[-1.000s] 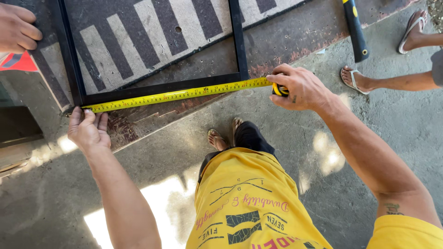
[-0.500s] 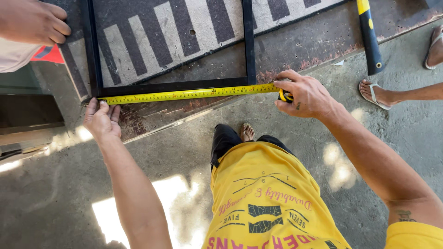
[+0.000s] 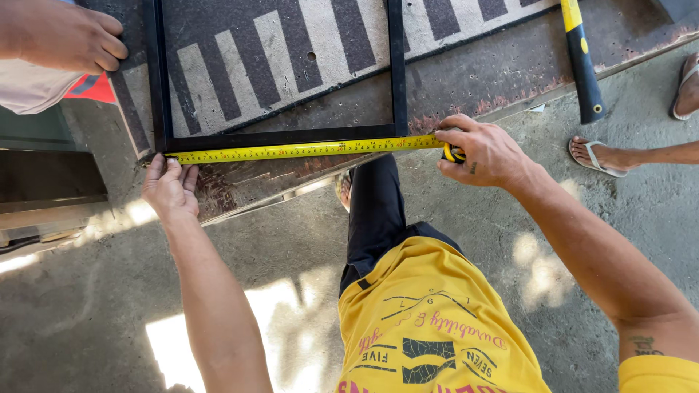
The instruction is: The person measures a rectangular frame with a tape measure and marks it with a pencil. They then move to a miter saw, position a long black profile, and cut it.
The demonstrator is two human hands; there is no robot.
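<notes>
Below me the concrete floor [image 3: 109, 320] takes up most of the view, patched with sunlight. Ahead of it lies the dark, rusty surface [image 3: 502, 73], and on that a board [image 3: 291, 58] painted with pale stripes. A black frame [image 3: 397, 69] rests on the board, its near bar running left to right just beyond my hands.

Along that near bar I have a yellow tape [image 3: 306, 150] stretched flat, touching the bar's front edge from the left corner to a little past the right upright.

My right hand [image 3: 484, 153] is curled tight around the tape's case [image 3: 453, 153], which shows only as a sliver of yellow and black between my fingers; thumb and forefinger pinch the blade where it leaves the case.

My left hand [image 3: 170, 189] lies palm down on the surface at the frame's left corner, fingers together and nearly straight, their tips pressing the tape's end down.

A hammer [image 3: 582, 62] with a yellow and black handle lies on the surface to the right, well apart from my hands.

Another person's hand [image 3: 62, 36] rests closed at the top left, beside the frame, and someone's sandalled foot [image 3: 601, 155] stands on the floor just right of my right hand.
</notes>
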